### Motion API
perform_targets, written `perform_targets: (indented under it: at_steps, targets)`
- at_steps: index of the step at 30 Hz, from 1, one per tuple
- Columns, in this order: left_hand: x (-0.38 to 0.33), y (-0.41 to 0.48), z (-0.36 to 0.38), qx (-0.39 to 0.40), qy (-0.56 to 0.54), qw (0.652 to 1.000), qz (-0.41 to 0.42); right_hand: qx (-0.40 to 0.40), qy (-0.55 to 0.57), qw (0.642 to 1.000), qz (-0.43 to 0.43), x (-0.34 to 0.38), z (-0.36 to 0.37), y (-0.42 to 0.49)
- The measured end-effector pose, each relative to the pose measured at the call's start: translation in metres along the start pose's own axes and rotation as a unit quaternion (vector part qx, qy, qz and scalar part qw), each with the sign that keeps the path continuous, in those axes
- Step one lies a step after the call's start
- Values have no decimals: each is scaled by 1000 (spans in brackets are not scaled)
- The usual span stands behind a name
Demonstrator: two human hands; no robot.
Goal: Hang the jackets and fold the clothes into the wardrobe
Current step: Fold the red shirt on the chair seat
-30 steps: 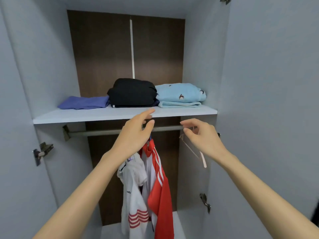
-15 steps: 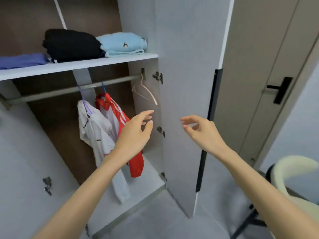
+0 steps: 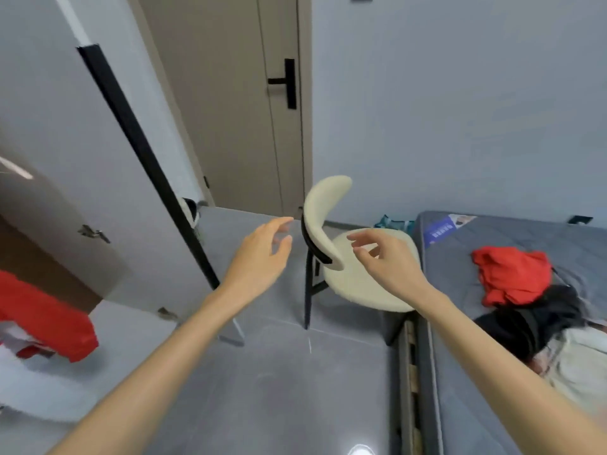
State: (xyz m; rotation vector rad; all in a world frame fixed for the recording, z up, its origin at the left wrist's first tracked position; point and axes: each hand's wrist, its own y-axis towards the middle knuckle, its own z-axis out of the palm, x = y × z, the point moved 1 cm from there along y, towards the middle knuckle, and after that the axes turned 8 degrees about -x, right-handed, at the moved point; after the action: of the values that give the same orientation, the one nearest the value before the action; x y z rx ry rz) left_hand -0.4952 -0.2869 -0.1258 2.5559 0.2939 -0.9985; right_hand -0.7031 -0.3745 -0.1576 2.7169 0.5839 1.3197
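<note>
Your hands are away from the wardrobe (image 3: pixel 49 126) now: left hand (image 3: pixel 259 257) and right hand (image 3: pixel 391 262) hover empty, fingers (image 3: pixel 277 224) loosely spread; a red garment (image 3: pixel 512 274) lies right of them on the bed (image 3: pixel 492 231).

Walls: pale grey (image 3: pixel 460 110), plain.
Door: beige (image 3: pixel 230 110), closed, black handle (image 3: pixel 289 83) near its right edge.
Floor: grey tiles (image 3: pixel 279 389), glossy, bright glare spot (image 3: pixel 361 449) at the bottom edge.
Chair: cream seat and curved back (image 3: pixel 354 287), black legs, just beside the bed.
Bed: grey mattress (image 3: pixel 512 231) along the right.
</note>
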Motion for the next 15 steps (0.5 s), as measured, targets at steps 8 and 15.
perform_targets:
  at_steps: [8, 15]
  targets:
    - [-72, 47, 186, 160, -78, 984, -19, -40, -100, 978, 178, -168, -95, -24]
    - [-112, 66, 331, 253, -67, 964, -39, -65, -86, 942, 316, -296, -153, -39]
